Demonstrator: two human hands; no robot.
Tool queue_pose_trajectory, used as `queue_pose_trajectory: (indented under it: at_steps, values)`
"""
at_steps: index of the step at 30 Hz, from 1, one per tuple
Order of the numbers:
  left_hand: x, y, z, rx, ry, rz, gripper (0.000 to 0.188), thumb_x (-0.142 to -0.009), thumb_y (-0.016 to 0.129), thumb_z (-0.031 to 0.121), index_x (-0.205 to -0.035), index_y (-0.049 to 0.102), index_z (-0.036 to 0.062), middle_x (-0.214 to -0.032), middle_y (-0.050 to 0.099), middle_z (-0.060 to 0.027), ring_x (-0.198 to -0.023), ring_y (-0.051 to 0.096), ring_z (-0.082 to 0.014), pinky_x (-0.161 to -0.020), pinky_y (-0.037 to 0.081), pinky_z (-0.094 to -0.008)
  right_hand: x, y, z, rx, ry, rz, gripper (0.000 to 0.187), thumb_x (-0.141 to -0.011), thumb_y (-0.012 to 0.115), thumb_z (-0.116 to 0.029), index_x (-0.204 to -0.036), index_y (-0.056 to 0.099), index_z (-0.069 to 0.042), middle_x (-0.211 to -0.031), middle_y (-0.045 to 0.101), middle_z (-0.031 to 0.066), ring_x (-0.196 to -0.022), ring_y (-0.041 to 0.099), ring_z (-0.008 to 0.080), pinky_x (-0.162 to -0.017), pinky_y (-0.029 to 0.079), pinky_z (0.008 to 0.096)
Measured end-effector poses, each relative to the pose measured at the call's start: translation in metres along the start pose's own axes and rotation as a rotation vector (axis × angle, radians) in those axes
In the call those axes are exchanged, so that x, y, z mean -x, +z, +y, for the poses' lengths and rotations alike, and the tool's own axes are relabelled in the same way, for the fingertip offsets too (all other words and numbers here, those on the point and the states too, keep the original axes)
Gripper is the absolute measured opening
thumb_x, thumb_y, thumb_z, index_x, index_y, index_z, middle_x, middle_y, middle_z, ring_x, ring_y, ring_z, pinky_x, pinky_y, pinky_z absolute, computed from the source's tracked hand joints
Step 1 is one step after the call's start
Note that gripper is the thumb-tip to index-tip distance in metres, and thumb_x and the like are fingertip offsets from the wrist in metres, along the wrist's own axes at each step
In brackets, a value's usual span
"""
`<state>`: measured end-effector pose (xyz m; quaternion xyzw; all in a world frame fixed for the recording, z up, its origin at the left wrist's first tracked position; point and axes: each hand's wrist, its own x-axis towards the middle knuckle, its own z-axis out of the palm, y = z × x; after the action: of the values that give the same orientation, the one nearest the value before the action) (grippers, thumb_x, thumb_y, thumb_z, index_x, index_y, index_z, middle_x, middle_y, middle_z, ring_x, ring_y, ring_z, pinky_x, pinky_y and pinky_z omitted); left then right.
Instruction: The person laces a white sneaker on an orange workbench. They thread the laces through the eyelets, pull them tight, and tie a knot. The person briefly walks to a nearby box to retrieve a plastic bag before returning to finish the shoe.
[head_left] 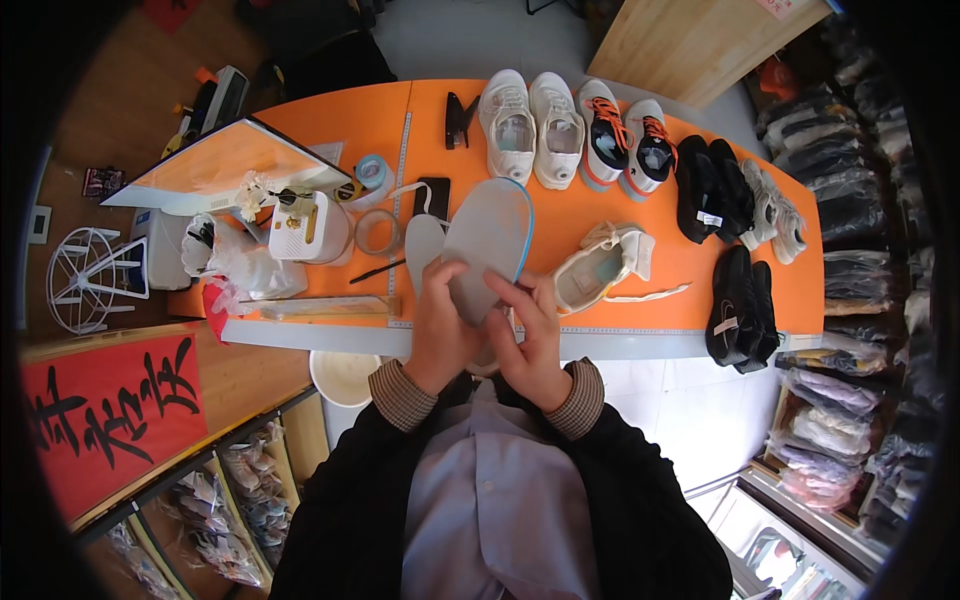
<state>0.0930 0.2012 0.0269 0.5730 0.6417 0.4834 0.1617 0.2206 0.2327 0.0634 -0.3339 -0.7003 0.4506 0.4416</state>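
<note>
Both my hands hold a grey insole with a blue edge [488, 240] upright over the near edge of the orange table [560, 240]. My left hand [440, 325] grips its lower left side, and my right hand [535, 340] pinches its lower right side. A second grey insole [422, 248] lies just behind my left hand. A beige shoe with loose laces [600, 268] rests on the table right of my right hand.
Along the far side stand a pair of white sneakers [530, 125], a white-and-orange pair [625, 140] and black shoes [715, 185]; another black pair [740, 305] sits at the right. A tape roll [377, 232], a white box [308, 226], a black stapler [456, 120] and plastic bags [240, 262] lie left.
</note>
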Motion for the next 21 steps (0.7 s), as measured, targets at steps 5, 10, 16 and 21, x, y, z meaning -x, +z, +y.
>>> queue_pose_trajectory:
  at_steps: [5,10,16,21]
  values:
    - [0.002,-0.016,-0.019,0.188,-0.208,0.097,0.057,-0.074,0.074,0.006,-0.117,0.037,0.0053,-0.108,0.048,-0.0103,-0.097,0.052,-0.0176,-0.081,0.046,-0.0323,0.004,-0.014,0.056,-0.222,0.045,-0.083,0.036,-0.076,0.056,0.004,-0.111,0.055,-0.003,-0.125,0.045,0.0155,-0.104,0.052,0.0279,-0.09,0.043,0.036]
    - [-0.012,-0.075,-0.008,0.859,-0.802,-0.041,0.033,-0.085,0.064,0.02,-0.108,0.05,0.0013,-0.084,0.059,-0.0094,-0.065,0.059,-0.015,-0.059,0.05,-0.0269,0.015,-0.009,0.085,0.545,0.073,-0.292,0.063,-0.064,0.066,-0.005,-0.123,0.045,-0.008,-0.126,0.043,0.0186,-0.117,0.039,0.0389,-0.097,0.037,0.0452]
    - [0.024,-0.099,-0.009,0.881,-1.216,-0.638,0.036,-0.087,0.062,0.024,-0.109,0.053,-0.0039,-0.076,0.063,-0.0121,-0.056,0.062,-0.0162,-0.046,0.05,-0.0253,0.005,-0.001,0.149,0.484,0.436,-0.217,0.027,-0.081,0.062,-0.022,-0.098,0.061,-0.001,-0.09,0.064,0.0221,-0.085,0.062,0.0373,-0.074,0.049,0.0464]
    - [0.045,-0.06,-0.002,0.596,-1.045,-0.756,0.033,-0.084,0.064,0.025,-0.101,0.06,-0.0032,-0.074,0.064,-0.0119,-0.058,0.062,-0.0168,-0.052,0.05,-0.0266,-0.022,-0.003,0.184,0.57,0.51,-0.041,0.046,-0.082,0.064,-0.04,-0.076,0.062,0.005,-0.062,0.062,0.0181,-0.062,0.064,0.0348,-0.058,0.05,0.0427]
